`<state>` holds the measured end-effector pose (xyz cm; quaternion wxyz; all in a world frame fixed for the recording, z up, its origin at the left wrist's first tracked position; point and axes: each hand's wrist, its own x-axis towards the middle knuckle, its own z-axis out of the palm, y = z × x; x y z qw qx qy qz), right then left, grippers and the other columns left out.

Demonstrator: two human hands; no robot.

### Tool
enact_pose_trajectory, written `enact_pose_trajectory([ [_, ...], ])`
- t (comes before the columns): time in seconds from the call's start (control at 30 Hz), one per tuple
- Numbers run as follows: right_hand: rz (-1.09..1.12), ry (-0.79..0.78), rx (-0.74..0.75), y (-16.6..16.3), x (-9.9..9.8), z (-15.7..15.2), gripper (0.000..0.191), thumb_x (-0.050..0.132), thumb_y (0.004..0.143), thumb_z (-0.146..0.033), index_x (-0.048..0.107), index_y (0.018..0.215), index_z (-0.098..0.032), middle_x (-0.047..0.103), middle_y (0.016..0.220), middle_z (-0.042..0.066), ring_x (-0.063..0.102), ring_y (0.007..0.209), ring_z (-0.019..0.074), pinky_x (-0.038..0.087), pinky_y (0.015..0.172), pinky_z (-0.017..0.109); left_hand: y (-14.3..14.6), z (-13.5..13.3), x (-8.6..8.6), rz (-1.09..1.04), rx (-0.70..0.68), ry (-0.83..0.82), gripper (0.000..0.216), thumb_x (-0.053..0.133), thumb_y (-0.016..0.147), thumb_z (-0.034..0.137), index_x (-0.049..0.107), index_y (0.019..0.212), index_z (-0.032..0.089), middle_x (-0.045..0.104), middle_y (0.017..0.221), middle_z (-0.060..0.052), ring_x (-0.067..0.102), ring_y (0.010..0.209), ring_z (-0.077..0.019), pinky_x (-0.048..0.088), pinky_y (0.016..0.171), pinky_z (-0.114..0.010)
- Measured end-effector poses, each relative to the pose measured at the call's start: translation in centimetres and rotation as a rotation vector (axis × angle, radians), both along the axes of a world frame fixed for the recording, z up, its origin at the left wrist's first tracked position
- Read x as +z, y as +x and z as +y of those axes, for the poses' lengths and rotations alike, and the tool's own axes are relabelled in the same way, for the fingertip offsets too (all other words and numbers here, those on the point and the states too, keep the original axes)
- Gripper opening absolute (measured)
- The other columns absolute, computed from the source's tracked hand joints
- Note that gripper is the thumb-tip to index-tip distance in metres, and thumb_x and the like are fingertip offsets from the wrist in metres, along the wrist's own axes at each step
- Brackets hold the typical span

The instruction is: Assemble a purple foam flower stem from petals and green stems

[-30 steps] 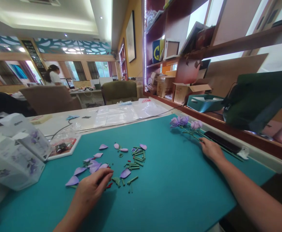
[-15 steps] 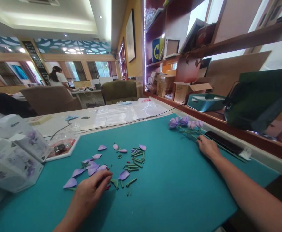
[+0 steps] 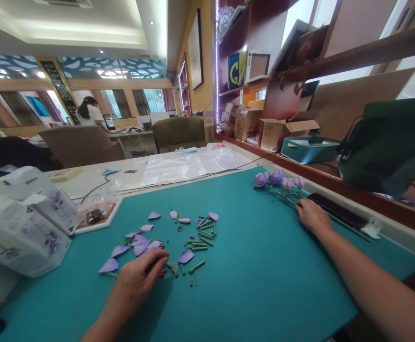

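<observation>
My left hand (image 3: 139,278) rests on the teal mat (image 3: 250,275) with its fingers curled down onto small red and green pieces (image 3: 163,272) at the edge of a scatter of purple petals (image 3: 136,246). Short green stem pieces (image 3: 202,235) lie just right of it. My right hand (image 3: 312,216) is far right, fingers closed over the green stems of a bunch of purple flowers (image 3: 278,179) lying along the mat's edge. What lies under the left fingertips is hidden.
Clear plastic boxes (image 3: 22,223) printed with purple flowers stand at the left, beside a white tray (image 3: 97,216). A black bar (image 3: 337,213) lies beyond the flowers. Shelves hold cardboard boxes (image 3: 282,133), a teal bin (image 3: 309,148) and a dark bag (image 3: 389,142). A person (image 3: 89,111) sits far back.
My right hand slid slightly along the flower stems, and the view shifted a little. My left hand stayed on the small pieces.
</observation>
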<state>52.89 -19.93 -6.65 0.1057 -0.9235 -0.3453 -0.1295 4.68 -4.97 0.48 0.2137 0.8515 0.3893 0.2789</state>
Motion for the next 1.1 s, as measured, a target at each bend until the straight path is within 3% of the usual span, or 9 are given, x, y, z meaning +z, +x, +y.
enact_pose_trajectory([
  [0.3,-0.044,-0.019,-0.001,-0.4,0.3,-0.3,0.03,0.043,0.089,-0.026,0.067,0.102,-0.014,0.067,0.1,0.015,0.062,0.091,0.0275,0.044,0.074,0.035,-0.5,0.9,-0.4,0.068,-0.031,0.046,0.028,0.045,0.083,0.043,0.068,0.083,0.026,0.073,0.083,0.001,0.067,0.072,-0.0168,0.047,0.063,-0.022],
  [0.47,-0.091,0.023,0.043,-1.3,1.9,-0.2,0.035,0.043,0.088,-0.027,0.063,0.106,-0.006,0.063,0.106,0.024,0.058,0.097,0.0341,0.042,0.082,0.04,-0.8,1.0,-0.1,0.089,-0.072,0.027,0.027,0.046,0.084,0.038,0.067,0.087,0.023,0.073,0.085,-0.001,0.066,0.075,-0.0162,0.047,0.068,-0.024],
  [0.57,-0.101,0.143,0.126,-2.8,3.1,1.2,0.028,0.041,0.088,-0.03,0.065,0.094,-0.016,0.066,0.095,0.017,0.059,0.092,0.0327,0.043,0.079,0.041,-1.0,1.0,0.7,-0.013,0.021,-0.011,0.029,0.044,0.085,0.039,0.066,0.084,0.021,0.07,0.074,-0.001,0.063,0.067,-0.0149,0.046,0.063,-0.024],
  [0.7,0.006,0.272,0.27,-7.8,4.8,4.7,0.028,0.039,0.087,-0.037,0.063,0.084,-0.023,0.067,0.09,0.013,0.061,0.079,0.0301,0.042,0.064,0.038,-2.0,1.8,2.4,-0.223,0.168,-0.048,0.032,0.045,0.083,0.044,0.059,0.072,0.018,0.063,0.063,0.0,0.058,0.061,-0.0138,0.044,0.06,-0.023],
  [0.83,0.122,0.231,0.442,-14.6,6.5,8.8,0.023,0.047,0.083,-0.039,0.063,0.078,-0.023,0.067,0.074,0.009,0.058,0.065,0.0246,0.039,0.058,0.033,-4.0,3.5,4.3,-0.261,0.272,0.018,0.04,0.04,0.085,0.048,0.051,0.06,0.018,0.054,0.054,0.001,0.051,0.054,-0.0125,0.039,0.054,-0.023],
  [0.97,0.186,0.163,0.618,-20.3,7.7,12.6,0.019,0.052,0.08,-0.035,0.065,0.076,-0.022,0.068,0.073,0.006,0.058,0.066,0.0214,0.038,0.057,0.03,-6.1,5.8,4.6,-0.043,0.248,-0.048,0.038,0.037,0.086,0.043,0.057,0.066,0.017,0.062,0.062,-0.001,0.056,0.058,-0.0138,0.042,0.056,-0.024],
  [1.1,0.235,0.143,0.791,-24.5,8.1,15.6,0.022,0.05,0.081,-0.034,0.069,0.087,-0.024,0.071,0.076,0.003,0.061,0.066,0.0198,0.04,0.058,0.028,-7.7,7.5,2.9,0.179,0.276,-0.049,0.028,0.039,0.084,0.031,0.064,0.086,0.018,0.07,0.085,-0.004,0.062,0.074,-0.0163,0.045,0.066,-0.025],
])
